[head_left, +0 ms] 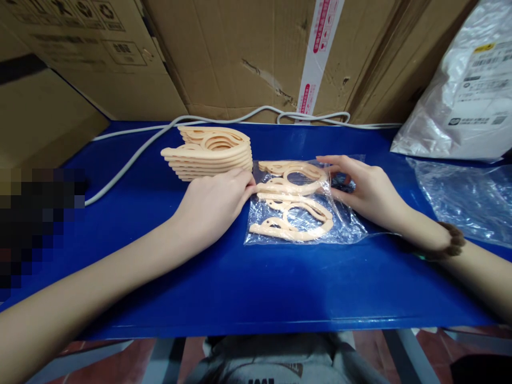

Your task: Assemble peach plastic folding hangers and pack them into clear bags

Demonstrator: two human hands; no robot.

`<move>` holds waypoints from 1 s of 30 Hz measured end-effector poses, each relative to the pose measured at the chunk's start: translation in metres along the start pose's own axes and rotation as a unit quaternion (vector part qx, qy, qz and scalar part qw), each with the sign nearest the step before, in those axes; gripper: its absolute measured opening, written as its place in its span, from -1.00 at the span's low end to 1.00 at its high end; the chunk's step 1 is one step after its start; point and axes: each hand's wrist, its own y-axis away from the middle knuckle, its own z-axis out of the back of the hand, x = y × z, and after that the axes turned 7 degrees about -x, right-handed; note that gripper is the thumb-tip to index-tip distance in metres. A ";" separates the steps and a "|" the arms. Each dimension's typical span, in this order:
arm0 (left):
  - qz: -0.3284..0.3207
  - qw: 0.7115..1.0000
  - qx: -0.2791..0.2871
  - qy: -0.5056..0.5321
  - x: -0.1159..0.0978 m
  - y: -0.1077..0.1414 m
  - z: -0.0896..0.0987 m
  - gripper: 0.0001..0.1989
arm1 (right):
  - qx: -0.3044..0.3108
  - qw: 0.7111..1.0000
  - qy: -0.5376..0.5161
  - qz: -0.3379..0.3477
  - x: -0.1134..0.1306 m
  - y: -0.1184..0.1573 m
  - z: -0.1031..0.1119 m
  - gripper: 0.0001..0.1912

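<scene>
A clear plastic bag [348,226] lies flat on the blue table, with beige folding hangers [296,234] inside it in two groups, one above the other. My left hand [218,205] has its fingers closed in a pinch on the bag's left edge. At the bag's right side, my right hand [364,186] has thumb and fingers spread apart around the bag's upper right part, touching the plastic. Just behind my left hand stands a neat stack of several beige hangers [212,154], partly hidden by the hand.
Cardboard boxes [240,58] line the back. A white cable [136,157] runs along the rear of the blue table [224,293]. A white parcel bag [472,96] stands at the back right, with clear plastic [472,197] in front of it.
</scene>
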 end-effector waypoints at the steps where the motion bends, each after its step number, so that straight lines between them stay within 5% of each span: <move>1: 0.000 1.000 0.000 -0.001 0.001 0.001 0.001 -0.72 | 0.001 1.000 0.006 0.000 0.000 0.000 0.000 -0.48; 7: -0.009 0.998 -0.026 0.056 0.004 0.003 0.007 -0.81 | -0.003 1.000 0.021 -0.002 0.001 0.000 -0.001 -0.47; 12: -0.076 0.979 -0.164 0.098 0.006 0.004 0.023 -0.69 | 0.000 0.999 0.034 0.004 0.002 -0.001 -0.002 -0.47; 16: -0.077 0.965 -0.250 -0.005 0.023 -0.001 0.036 -0.60 | -0.004 0.998 0.056 0.015 0.001 0.000 -0.002 -0.47; 23: -0.067 0.983 -0.166 -0.037 0.069 -0.023 0.030 0.08 | 0.009 0.997 0.071 0.018 0.000 0.000 0.007 -0.44; 30: -0.055 0.992 -0.108 -0.047 0.081 -0.029 0.023 0.05 | -0.004 0.997 0.077 0.000 -0.006 -0.003 0.017 -0.47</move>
